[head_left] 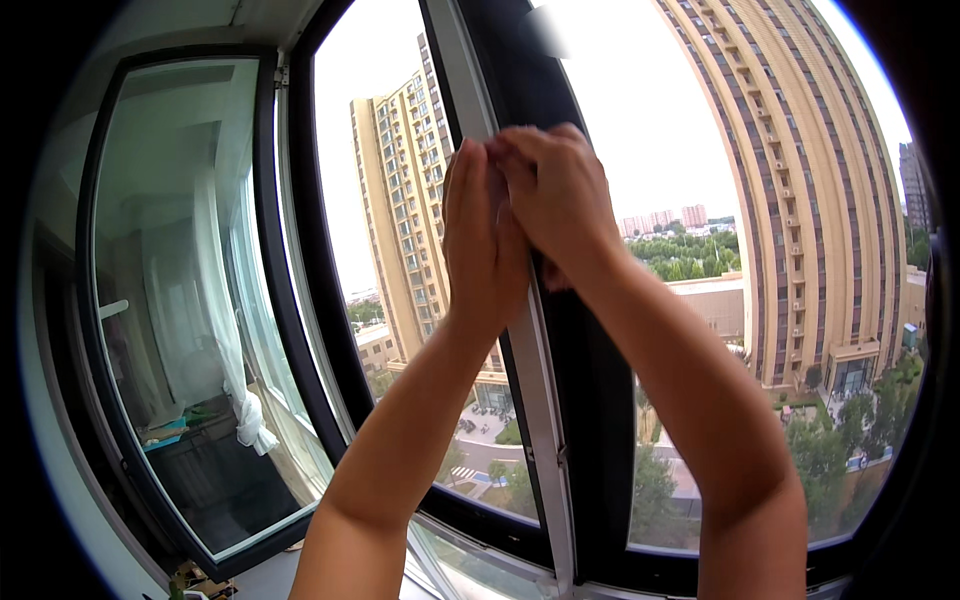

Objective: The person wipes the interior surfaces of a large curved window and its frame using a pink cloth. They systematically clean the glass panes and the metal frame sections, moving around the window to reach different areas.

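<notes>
Both my hands are raised close together against the upright light-grey window post (545, 410), at upper middle. My left hand (478, 245) is on the post's left side, its fingers long and pointing up, the thumb side toward the post; it looks closed around something small that I cannot make out. My right hand (565, 190) comes over from the right, its fingers bent and pinched together at the tips of my left fingers. Whatever is between the two hands is hidden by the fingers. A wide dark frame bar (590, 420) runs along the post behind my right wrist.
At left a dark-framed casement sash (270, 330) stands swung inward, its glass reflecting a white knotted curtain (250, 420). Large panes flank the post; beyond them rise a tan tower (800, 200), another tall building (405, 190) and trees (695, 255). Below runs the window's bottom rail (490, 515).
</notes>
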Motion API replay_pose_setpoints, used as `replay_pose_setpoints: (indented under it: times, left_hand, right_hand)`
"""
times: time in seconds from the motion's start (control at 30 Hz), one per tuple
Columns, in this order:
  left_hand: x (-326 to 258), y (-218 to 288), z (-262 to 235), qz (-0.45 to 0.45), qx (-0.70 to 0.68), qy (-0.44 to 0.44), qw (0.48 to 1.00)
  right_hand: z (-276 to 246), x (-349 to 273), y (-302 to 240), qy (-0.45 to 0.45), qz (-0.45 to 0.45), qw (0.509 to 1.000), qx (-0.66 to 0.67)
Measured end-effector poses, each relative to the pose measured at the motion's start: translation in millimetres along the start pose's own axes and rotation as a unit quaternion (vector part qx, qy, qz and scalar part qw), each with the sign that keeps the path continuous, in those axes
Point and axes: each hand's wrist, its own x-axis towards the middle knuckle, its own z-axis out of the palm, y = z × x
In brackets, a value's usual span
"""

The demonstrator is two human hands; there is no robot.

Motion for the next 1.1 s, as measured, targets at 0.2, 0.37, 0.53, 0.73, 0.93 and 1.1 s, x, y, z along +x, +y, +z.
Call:
replay_pose_setpoints:
  times: [0.2, 0.37, 0.53, 0.73, 0.93, 1.1]
  left_hand:
    - [102.8, -31.5, 11.6, -0.101, -0.032, -0.071, 0.992]
    - [97.3, -32.0, 27.6, -0.063, 0.131, -0.058, 0.988]
    - [90.8, -33.4, 30.6, -0.082, 0.123, -0.078, 0.986]
    - [91.6, -34.1, 21.8, -0.056, 0.065, -0.075, 0.994]
    - [79.0, -41.0, 27.4, -0.001, 0.086, 0.02, 0.996]
    - [65.5, 4.7, -15.0, -0.114, 0.013, 0.059, 0.992]
  right_hand:
    - [43.2, 165.9, 1.3, 0.088, -0.046, 0.991, -0.088]
    - [70.6, 264.7, -8.0, 0.13, -0.097, 0.985, -0.057]
    - [107.4, 369.6, 23.6, -0.027, -0.044, 0.97, 0.236]
    - [136.3, 407.4, 48.5, -0.119, -0.261, 0.852, -0.437]
    - [81.6, 329.2, 21.1, -0.248, -0.437, 0.695, -0.514]
    - [25.1, 200.1, 2.6, -0.29, -0.266, 0.847, -0.357]
